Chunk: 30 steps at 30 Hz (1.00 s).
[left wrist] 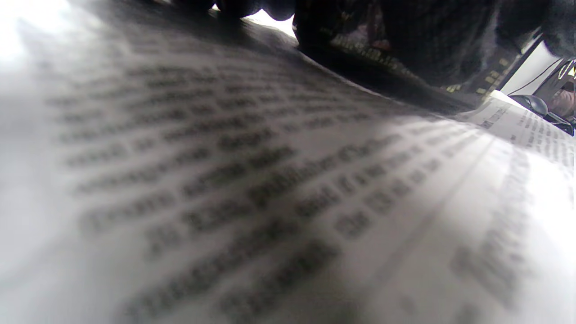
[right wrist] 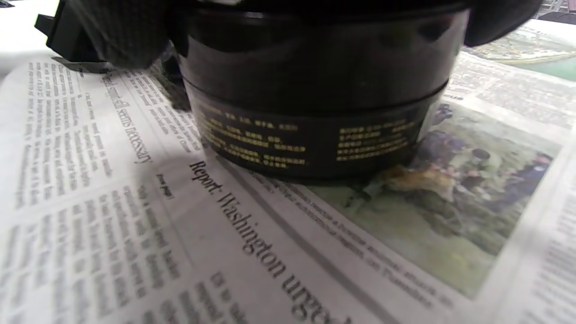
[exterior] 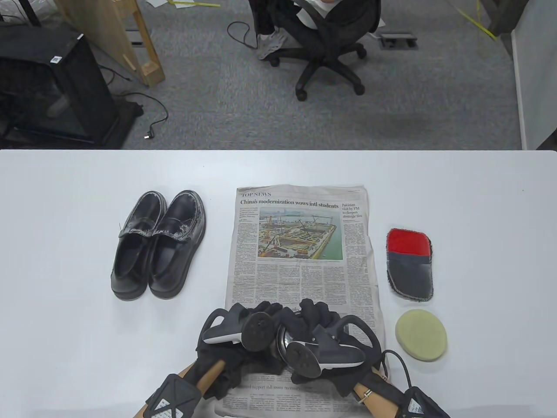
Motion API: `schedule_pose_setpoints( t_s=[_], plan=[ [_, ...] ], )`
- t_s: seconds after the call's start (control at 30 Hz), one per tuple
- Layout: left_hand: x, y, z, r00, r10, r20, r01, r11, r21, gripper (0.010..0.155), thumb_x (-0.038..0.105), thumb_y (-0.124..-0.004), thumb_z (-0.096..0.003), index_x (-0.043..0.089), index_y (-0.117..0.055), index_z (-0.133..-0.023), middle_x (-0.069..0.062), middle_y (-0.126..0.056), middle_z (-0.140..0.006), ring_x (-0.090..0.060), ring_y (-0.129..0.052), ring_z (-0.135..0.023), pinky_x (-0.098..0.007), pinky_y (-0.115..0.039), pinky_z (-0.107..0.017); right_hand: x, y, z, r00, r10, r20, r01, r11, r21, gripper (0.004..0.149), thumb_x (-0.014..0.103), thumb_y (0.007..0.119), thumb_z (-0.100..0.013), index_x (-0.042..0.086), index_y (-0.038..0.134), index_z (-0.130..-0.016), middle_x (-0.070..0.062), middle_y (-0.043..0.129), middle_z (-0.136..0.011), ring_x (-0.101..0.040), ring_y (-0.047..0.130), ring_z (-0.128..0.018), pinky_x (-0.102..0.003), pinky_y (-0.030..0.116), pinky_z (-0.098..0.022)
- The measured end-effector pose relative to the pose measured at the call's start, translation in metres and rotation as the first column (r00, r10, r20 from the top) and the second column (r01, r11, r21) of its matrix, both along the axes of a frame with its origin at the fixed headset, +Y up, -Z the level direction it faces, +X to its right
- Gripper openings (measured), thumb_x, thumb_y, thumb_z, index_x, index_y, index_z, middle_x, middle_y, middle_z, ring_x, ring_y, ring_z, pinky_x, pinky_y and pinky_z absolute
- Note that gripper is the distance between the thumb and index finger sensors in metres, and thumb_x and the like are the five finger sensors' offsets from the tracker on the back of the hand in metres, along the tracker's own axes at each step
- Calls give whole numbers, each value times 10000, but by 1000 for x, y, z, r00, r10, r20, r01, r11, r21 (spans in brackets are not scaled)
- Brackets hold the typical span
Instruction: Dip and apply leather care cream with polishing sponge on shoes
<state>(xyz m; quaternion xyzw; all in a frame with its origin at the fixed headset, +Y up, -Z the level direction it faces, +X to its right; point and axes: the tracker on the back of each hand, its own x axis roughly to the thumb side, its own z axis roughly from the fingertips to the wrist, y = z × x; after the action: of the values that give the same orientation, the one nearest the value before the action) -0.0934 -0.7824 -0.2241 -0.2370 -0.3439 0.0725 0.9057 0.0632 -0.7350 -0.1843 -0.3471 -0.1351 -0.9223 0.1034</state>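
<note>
Black shoes [exterior: 159, 248]; pale yellow sponge [exterior: 421, 335]; red-and-grey mitt [exterior: 410, 263].

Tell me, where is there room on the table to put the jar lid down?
Bare table lies left of the shoes, and between the shoes and the newspaper. It is crowded at the right, by the mitt and the sponge.

Cream jar [right wrist: 315, 112]: top cut off by right wrist view edge, gold label text unreadable. Table view: jar hidden under left hand [exterior: 243, 331] and right hand [exterior: 326, 344], grip unclear. Left wrist view: newspaper [left wrist: 270, 202] print blurred.
</note>
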Motion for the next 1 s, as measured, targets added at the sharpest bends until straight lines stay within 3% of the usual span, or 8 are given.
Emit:
schedule_pose_setpoints(
  t_s=[0.17,0.3,0.63,0.77,0.9,0.93,1.0],
  plan=[
    [0,0,0,1000,-1,-1,1,1000,1,1074,609,-799,-410,109,-277,-1204,-192,-248,-1258,-440,-289,-1090,-588,-363,-742,0,2,1,1000,3,-1,-3,1000,4,1217,751,626,-435,-13,54,-1190,-514,248,-1112,-725,473,-931,-715,612,-672],
    [1,0,0,1000,-7,3,7,1000,-3,1072,608,-798,-413,107,-276,-1204,-197,-245,-1256,-441,-285,-1088,-591,-362,-739,7,7,-3,996,-84,24,85,996,-39,1222,738,652,-431,-6,50,-1192,-510,225,-1115,-724,439,-938,-732,578,-676],
    [1,-1,0,1000,-5,2,5,1000,-4,1067,608,-794,-417,107,-277,-1205,-196,-242,-1255,-439,-280,-1088,-591,-358,-738,2,2,0,1000,-15,21,15,1000,-10,1216,747,619,-444,-31,51,-1186,-522,237,-1103,-727,463,-923,-719,612,-661],
    [1,-1,0,1000,-3,-1,3,1000,-4,1061,608,-794,-417,113,-286,-1205,-185,-246,-1256,-434,-282,-1089,-587,-359,-740,2,0,1,999,1,49,-1,1000,-6,1202,772,530,-462,-64,46,-1177,-530,257,-1094,-724,505,-903,-694,645,-647],
    [0,-1,-1,1000,-2,-5,2,1000,-3,1052,606,-796,-417,121,-295,-1204,-175,-255,-1257,-425,-287,-1091,-581,-361,-743,0,3,5,995,78,63,-79,997,18,1158,771,372,-486,-104,0,-1147,-551,288,-1088,-722,595,-880,-705,693,-603],
    [0,-1,-1,1000,-1,-6,1,1000,-3,1047,604,-797,-418,125,-298,-1204,-173,-255,-1257,-421,-288,-1092,-579,-363,-743,1,6,5,995,68,71,-70,997,16,1141,763,345,-496,-113,8,-1144,-560,291,-1085,-740,581,-886,-725,681,-600],
    [-1,-1,-1,1000,1,-9,-1,1000,-3,1040,602,-798,-417,133,-304,-1202,-166,-263,-1258,-413,-294,-1094,-574,-367,-746,4,12,4,998,-2,64,0,1000,21,1115,742,382,-513,-95,21,-1155,-543,215,-1104,-790,379,-942,-775,567,-626]
  ],
)
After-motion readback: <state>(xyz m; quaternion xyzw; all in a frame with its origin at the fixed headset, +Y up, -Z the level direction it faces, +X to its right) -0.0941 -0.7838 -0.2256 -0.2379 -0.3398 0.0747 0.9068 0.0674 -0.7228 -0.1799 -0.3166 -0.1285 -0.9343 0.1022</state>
